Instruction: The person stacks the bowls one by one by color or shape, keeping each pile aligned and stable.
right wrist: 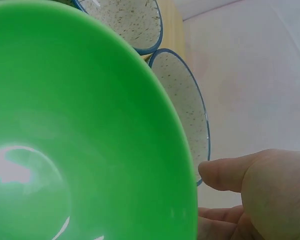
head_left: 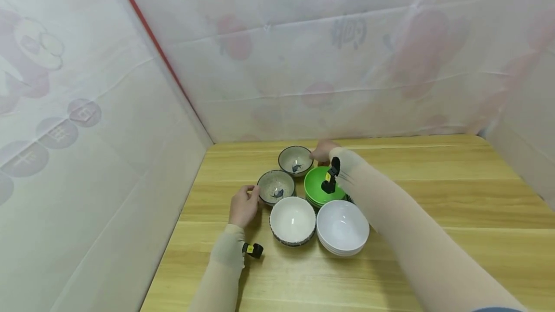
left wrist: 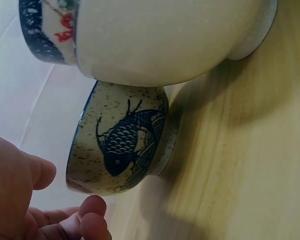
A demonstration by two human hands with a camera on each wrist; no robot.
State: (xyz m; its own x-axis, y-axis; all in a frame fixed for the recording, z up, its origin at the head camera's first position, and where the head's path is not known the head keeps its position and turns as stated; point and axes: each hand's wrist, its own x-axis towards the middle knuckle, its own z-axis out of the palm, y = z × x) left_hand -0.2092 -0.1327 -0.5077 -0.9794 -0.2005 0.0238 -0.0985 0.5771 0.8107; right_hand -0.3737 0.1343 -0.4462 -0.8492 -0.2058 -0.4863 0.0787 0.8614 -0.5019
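Two speckled bowls with a blue fish stand at the back of a cluster: a far one (head_left: 296,160) and a near one (head_left: 276,187). My left hand (head_left: 249,197) is at the near bowl's left side. In the left wrist view the hand (left wrist: 70,195) cups toward that bowl (left wrist: 122,145), thumb and fingertips a little apart from it. My right hand (head_left: 320,154) reaches over the green bowl (head_left: 323,184) to the far bowl's right rim. In the right wrist view the thumb (right wrist: 230,172) lies right at this bowl's rim (right wrist: 187,110); no grip shows.
A white bowl with a speckled rim (head_left: 292,220) and a stack of white bowls (head_left: 342,227) stand in front. All rest on a wooden table (head_left: 433,182). White patterned sheets wall the table at the left, back and right.
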